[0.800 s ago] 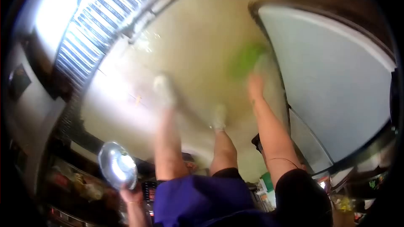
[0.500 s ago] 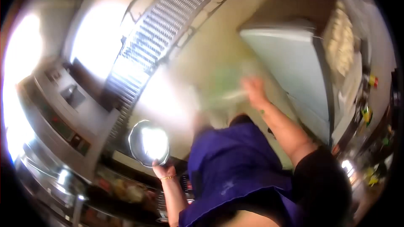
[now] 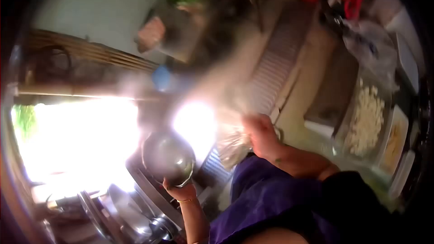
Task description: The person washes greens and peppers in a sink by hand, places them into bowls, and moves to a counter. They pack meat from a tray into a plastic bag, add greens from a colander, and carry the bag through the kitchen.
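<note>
My left hand [image 3: 181, 191] grips the rim of a round metal bowl [image 3: 168, 156], its thumb over the edge. The bowl's inside faces up toward me and shines with glare. In front of my purple apron [image 3: 266, 190], my right hand [image 3: 262, 135] is closed on a see-through plastic bag [image 3: 233, 145]. The bag hangs to the left of the fist, smeared by motion and bright light. Its contents cannot be made out.
A metal floor grate [image 3: 279, 58] runs across the floor ahead. On the right are a tray of pale cut pieces [image 3: 366, 122], a white container [image 3: 393, 142] and a dark-topped box [image 3: 332, 88]. Metal pans [image 3: 129, 210] stand at lower left beside a bright opening [image 3: 79, 147].
My view has swung left, bringing the bright opening and pans into sight. My right hand now holds the bag nearer the bowl. My left hand keeps its hold on the bowl.
</note>
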`<state>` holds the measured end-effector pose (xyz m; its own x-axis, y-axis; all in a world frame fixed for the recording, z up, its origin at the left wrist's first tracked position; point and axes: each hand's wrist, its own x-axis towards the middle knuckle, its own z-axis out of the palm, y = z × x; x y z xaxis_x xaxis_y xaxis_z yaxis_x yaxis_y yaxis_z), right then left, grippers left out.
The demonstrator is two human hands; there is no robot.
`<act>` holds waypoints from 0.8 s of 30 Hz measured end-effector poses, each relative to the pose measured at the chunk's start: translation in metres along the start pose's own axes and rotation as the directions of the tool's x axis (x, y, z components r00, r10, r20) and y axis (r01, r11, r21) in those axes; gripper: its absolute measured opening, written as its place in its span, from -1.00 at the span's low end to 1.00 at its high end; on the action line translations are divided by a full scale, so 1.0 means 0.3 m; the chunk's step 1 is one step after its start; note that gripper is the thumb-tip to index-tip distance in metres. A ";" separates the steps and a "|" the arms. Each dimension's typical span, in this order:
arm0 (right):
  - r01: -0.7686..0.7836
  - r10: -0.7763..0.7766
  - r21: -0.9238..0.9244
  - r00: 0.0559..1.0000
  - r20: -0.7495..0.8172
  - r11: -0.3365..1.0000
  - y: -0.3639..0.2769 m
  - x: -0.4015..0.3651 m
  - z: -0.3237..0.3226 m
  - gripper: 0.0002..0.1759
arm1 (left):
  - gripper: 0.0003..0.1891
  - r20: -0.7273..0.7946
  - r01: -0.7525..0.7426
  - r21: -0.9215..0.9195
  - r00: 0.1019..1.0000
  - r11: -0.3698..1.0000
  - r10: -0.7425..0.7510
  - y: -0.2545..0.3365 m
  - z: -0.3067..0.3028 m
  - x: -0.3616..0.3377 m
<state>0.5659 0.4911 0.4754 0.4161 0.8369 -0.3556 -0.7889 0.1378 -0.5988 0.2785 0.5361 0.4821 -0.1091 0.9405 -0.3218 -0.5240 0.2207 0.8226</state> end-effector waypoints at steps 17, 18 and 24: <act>0.703 -0.795 -0.376 0.568 -0.213 0.603 -1.333 0.842 -0.335 -0.74 | -0.41 0.604 0.483 0.115 0.660 0.868 -0.447 -0.345 1.334 0.942; 0.704 -0.797 -0.373 0.548 -0.254 0.604 -1.413 0.861 -0.264 -0.74 | -0.40 0.692 0.244 0.272 0.623 0.931 -0.365 -0.380 1.424 1.011; 0.648 -0.779 -0.492 0.618 -0.106 0.581 -1.885 1.140 -0.277 -0.78 | -0.52 0.661 0.444 0.150 0.620 0.884 -0.424 -0.837 2.015 1.312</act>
<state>1.1919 0.6554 0.6330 0.9198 0.3533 0.1707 0.0339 0.3617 -0.9317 0.8776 1.0070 0.4322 0.7122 0.6602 -0.2384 -0.3843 0.6510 0.6546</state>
